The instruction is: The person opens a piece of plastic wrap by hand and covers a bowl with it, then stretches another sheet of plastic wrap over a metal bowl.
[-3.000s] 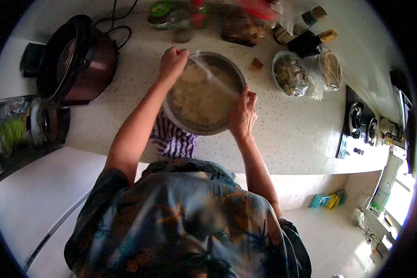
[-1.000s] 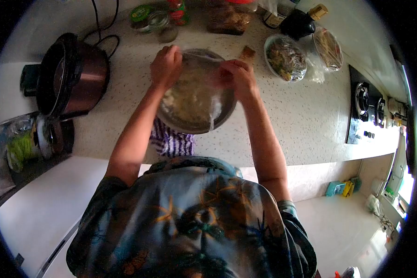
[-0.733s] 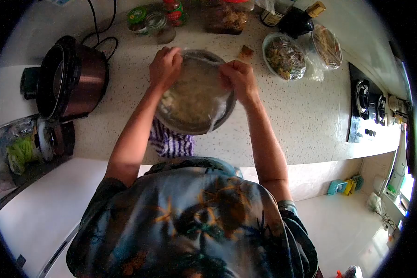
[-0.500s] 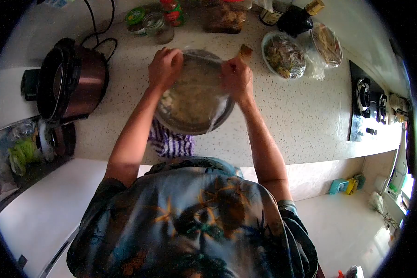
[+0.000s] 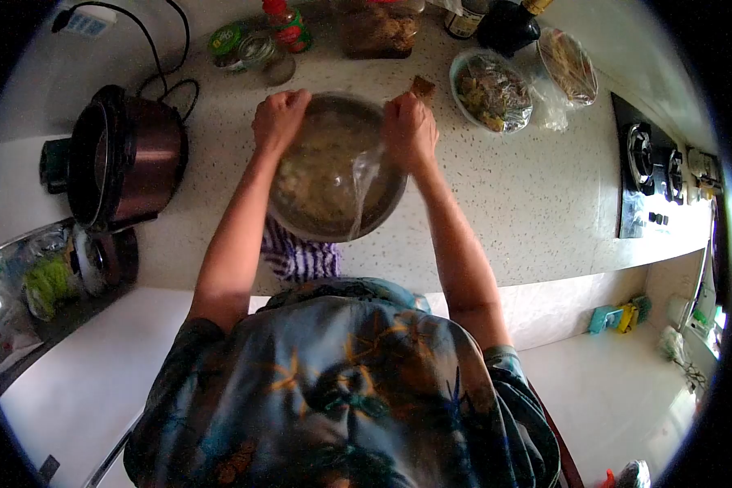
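A round metal bowl (image 5: 342, 232) with pale, lumpy food in it stands on the counter in front of me. Clear plastic film (image 5: 363, 183) lies over it, with a crumpled fold near the right side. My left hand (image 5: 280, 119) pinches the film at the bowl's upper left rim. At the upper right rim, my right hand (image 5: 409, 130) is closed on the film too. A purple and white striped cloth (image 5: 301, 256) lies partly beneath the bowl's near edge.
A dark multicooker (image 5: 130, 159) stands at the left. Behind the bowl are a glass jar (image 5: 267, 58), a red-capped bottle (image 5: 287, 28) and a food container (image 5: 380, 31). Film-covered dishes (image 5: 493, 91) and a dark bottle (image 5: 508, 28) are at the back right, a stove (image 5: 638, 163) farther right.
My right hand has moved from the bowl's right side to its upper right rim. More recently, both hands have spread slightly apart with the film. The camera view has shifted a little.
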The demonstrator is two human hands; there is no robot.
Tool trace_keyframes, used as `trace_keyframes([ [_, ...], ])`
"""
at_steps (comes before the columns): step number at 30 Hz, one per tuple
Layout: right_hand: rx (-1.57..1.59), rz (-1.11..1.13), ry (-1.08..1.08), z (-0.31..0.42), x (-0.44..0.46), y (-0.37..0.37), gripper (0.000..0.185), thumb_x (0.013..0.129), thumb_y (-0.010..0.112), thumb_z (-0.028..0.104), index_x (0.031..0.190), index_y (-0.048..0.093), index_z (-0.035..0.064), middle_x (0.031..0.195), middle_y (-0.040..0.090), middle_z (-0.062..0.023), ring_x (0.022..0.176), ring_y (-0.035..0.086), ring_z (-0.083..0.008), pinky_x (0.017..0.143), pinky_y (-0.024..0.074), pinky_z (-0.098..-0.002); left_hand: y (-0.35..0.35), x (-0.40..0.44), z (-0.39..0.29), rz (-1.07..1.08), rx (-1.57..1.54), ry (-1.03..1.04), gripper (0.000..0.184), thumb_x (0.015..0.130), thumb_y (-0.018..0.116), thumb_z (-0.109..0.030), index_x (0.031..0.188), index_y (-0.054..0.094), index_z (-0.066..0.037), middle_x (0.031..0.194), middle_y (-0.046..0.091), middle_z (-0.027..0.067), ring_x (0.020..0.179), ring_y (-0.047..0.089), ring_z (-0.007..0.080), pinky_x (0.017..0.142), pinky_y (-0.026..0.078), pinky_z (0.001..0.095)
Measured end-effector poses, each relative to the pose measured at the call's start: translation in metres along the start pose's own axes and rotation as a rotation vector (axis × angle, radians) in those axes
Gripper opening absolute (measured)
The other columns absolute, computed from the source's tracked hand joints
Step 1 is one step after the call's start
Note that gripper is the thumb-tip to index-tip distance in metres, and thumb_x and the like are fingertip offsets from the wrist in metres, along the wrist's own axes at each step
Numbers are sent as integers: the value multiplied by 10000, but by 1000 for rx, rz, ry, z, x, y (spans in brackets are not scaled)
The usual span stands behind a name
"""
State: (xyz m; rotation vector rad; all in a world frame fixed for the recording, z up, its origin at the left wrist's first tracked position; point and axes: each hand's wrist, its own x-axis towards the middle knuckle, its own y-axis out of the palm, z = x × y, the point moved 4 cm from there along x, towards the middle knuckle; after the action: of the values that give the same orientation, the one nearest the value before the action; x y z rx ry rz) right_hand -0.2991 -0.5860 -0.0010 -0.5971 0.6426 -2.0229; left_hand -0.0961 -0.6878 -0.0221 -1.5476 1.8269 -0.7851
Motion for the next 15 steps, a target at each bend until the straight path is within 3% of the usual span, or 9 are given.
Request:
trace_keyframes([
  [4, -31, 109, 77, -16, 17, 11, 198, 756, 530, 165, 718, 618, -9, 733, 617, -204, 712, 609, -365, 634, 466, -416, -3, 8, 4, 51, -26, -107, 443, 730, 540, -462, 723, 640, -31, 703, 620, 114, 649, 577, 249, 660, 422, 360],
  [9, 36, 266, 177, -25, 25, 15, 208, 715, 582, 169, 754, 641, -26, 705, 626, -194, 658, 627, -233, 615, 479, -352, 5, 16, 14, 148, -325, -280, 411, 682, 588, -410, 671, 595, 0, 648, 563, 82, 631, 505, 167, 633, 397, 341],
  [13, 107, 187, 195, -45, 27, 29, 206, 712, 590, 156, 745, 631, -43, 681, 624, -178, 635, 609, -208, 606, 474, -343, 10, 21, 21, 177, -374, -270, 418, 670, 595, -393, 683, 588, 24, 648, 561, 88, 640, 515, 180, 626, 393, 343],
  [15, 99, 181, -65, -48, 29, 31, 192, 715, 599, 139, 724, 626, -51, 663, 624, -152, 621, 595, -194, 581, 469, -337, 10, 22, 24, 141, -333, -302, 428, 668, 588, -386, 694, 572, 41, 645, 560, 94, 639, 519, 190, 615, 393, 348],
])
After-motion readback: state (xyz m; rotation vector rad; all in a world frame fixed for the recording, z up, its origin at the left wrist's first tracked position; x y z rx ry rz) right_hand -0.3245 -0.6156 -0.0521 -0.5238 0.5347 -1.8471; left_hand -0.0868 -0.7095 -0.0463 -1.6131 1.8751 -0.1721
